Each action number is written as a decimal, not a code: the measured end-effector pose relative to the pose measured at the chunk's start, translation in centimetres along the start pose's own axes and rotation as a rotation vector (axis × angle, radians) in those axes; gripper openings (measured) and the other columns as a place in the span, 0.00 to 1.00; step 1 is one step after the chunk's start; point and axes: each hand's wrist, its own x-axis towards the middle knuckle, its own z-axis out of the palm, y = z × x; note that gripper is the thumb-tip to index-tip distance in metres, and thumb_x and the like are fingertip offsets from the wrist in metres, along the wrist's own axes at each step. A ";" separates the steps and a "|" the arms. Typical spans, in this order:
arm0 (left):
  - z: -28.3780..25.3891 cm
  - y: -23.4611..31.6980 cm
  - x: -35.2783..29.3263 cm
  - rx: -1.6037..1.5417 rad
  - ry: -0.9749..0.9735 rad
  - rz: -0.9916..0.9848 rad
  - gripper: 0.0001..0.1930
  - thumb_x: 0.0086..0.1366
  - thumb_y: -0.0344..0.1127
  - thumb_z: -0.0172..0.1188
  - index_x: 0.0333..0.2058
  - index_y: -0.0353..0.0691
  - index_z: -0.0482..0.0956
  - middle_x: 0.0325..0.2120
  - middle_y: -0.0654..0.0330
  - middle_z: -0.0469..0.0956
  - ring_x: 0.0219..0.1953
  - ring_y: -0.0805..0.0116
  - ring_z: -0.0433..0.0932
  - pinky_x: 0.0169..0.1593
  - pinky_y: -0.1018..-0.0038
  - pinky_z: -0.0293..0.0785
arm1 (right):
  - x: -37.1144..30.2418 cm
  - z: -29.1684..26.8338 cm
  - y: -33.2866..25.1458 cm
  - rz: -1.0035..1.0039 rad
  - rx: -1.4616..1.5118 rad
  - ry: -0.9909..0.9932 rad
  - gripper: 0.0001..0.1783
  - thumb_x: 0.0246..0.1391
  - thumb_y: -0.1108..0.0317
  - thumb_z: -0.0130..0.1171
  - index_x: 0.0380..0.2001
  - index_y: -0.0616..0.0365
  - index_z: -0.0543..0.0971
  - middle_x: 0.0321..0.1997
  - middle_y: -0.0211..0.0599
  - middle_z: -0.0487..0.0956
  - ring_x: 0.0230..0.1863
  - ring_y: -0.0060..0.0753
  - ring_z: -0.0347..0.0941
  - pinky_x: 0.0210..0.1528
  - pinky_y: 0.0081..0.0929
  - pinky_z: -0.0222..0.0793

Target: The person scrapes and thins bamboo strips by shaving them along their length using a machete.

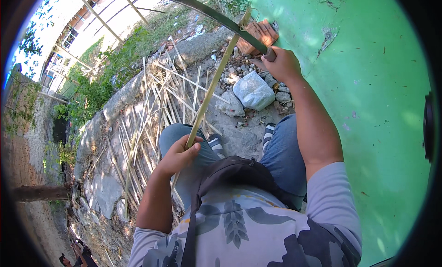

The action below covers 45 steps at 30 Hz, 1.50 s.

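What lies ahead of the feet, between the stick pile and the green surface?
Head view: a pale block, a grey rock and rubble, with reddish tiles farther up; the stick in the left hand crosses in front.

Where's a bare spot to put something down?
The grey ground between the striped footwear, below the pale block, looks mostly bare. So does the green surface right of the right hand, if it's level. Thin strips crowd the left, and stones crowd around the block.

One machete (221, 20), one held strip (209, 92), one pale block (253, 91), two striped shoes (216, 146); loose strips (149, 89) too tangled to count.
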 end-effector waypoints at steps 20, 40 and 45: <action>-0.6 -2.1 0.5 -0.104 -0.126 -0.228 0.20 0.79 0.52 0.43 0.31 0.45 0.67 0.20 0.72 0.62 0.19 0.80 0.58 0.23 0.79 0.58 | 0.6 3.6 0.2 0.024 -0.135 -0.154 0.08 0.48 0.61 0.62 0.33 0.46 0.83 0.32 0.38 0.84 0.37 0.49 0.81 0.41 0.46 0.76; 0.7 -1.8 1.5 0.041 -0.105 -0.232 0.15 0.79 0.49 0.45 0.33 0.48 0.66 0.20 0.73 0.61 0.18 0.80 0.58 0.21 0.78 0.56 | 0.9 2.9 1.3 0.075 -0.425 -0.261 0.09 0.54 0.57 0.62 0.37 0.42 0.84 0.37 0.36 0.85 0.43 0.45 0.82 0.47 0.43 0.76; 0.5 -0.4 1.4 0.010 -0.134 -0.311 0.17 0.79 0.49 0.45 0.33 0.46 0.67 0.21 0.72 0.62 0.20 0.79 0.59 0.24 0.78 0.58 | 0.7 2.9 2.1 -0.010 -0.471 -0.226 0.15 0.56 0.46 0.63 0.37 0.43 0.84 0.35 0.36 0.85 0.39 0.48 0.83 0.44 0.44 0.76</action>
